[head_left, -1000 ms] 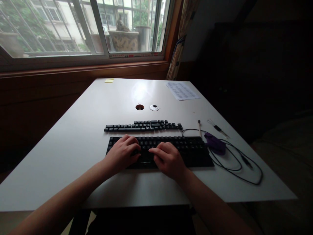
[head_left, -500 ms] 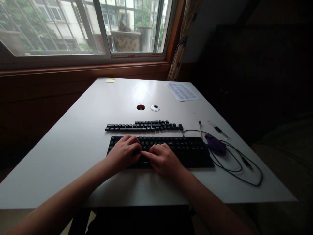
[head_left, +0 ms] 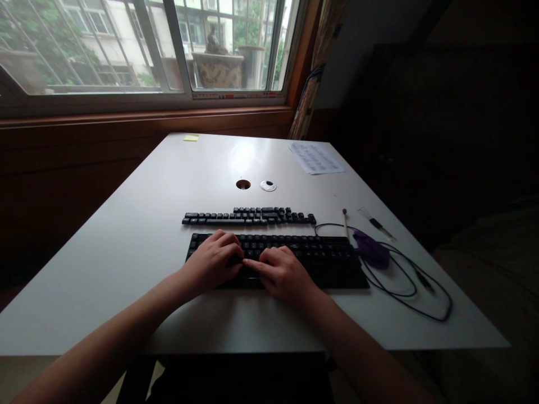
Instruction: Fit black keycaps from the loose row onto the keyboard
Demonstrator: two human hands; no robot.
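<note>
A black keyboard (head_left: 324,258) lies on the white table (head_left: 126,252) in front of me. My left hand (head_left: 213,261) rests on its left part with the fingers curled under. My right hand (head_left: 284,275) lies on the lower middle keys, its fingers held together and pointing left. The fingertips of both hands meet at one spot on the lower rows; what is between them is hidden. Behind the keyboard, several loose black keycaps (head_left: 248,216) are lined up in rows on the table.
A purple tool (head_left: 370,248) and a looped black cable (head_left: 421,303) lie right of the keyboard, with a thin stick (head_left: 345,221) and a small tool (head_left: 376,223) behind them. Farther back are a cable hole (head_left: 243,184), its cap (head_left: 268,186), a printed sheet (head_left: 315,157) and a yellow note (head_left: 190,138).
My right hand has slid left along the lower keys until its fingertips meet my left hand's, covering the gap seen earlier. The left hand has barely moved.
</note>
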